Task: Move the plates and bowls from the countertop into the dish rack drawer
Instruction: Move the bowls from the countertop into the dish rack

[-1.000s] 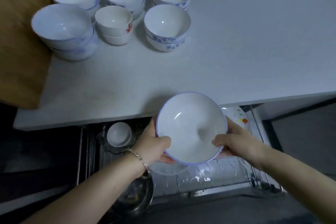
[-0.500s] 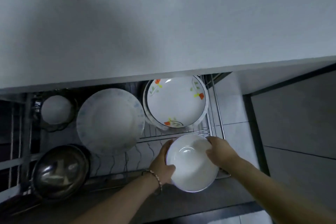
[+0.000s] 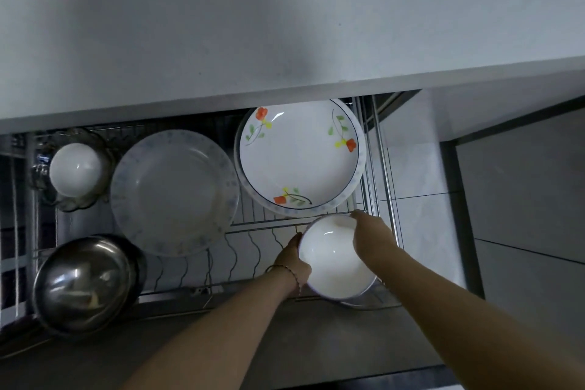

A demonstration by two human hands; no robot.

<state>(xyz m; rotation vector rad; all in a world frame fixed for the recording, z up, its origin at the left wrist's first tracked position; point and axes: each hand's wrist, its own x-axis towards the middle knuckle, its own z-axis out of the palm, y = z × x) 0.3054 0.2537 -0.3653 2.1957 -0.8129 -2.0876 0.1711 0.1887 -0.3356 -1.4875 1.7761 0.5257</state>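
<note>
- Both hands are holding one white bowl point(image 3: 334, 258) between them, low over the front right corner of the dish rack drawer point(image 3: 384, 174).
- The left hand point(image 3: 292, 263) is pressing against the bowl's left side, its grip curled narrow around the rim, with a thin bracelet point(image 3: 289, 270) sitting on that wrist.
- The right hand point(image 3: 373, 239) is gripping the bowl's far right rim, fingers point(image 3: 359, 215) hooking over the edge, so its grip is likewise closed on the bowl.
- The bowl is facing mouth up and tilting slightly; whether its base is touching the wire rack I cannot tell, since the bowl is hiding what is beneath it.
- Just behind the bowl, a floral plate point(image 3: 300, 155) with orange flowers is lying on top of another plate whose blue-dotted rim is showing around its edge, at the back right of the drawer.
- To the left of it, a large pale plate point(image 3: 174, 191) with a faint blue rim pattern is resting in the middle of the drawer.
- Further left, a small white bowl point(image 3: 76, 169) is sitting inside a clear glass dish point(image 3: 71, 204) at the back left.
- A steel bowl point(image 3: 85, 283) is occupying the front left corner.
- The grey bench point(image 3: 285, 19) is overhanging the back of the drawer, filling the top of the view.
- Tiled floor point(image 3: 519, 199) is showing to the right of the drawer.
</note>
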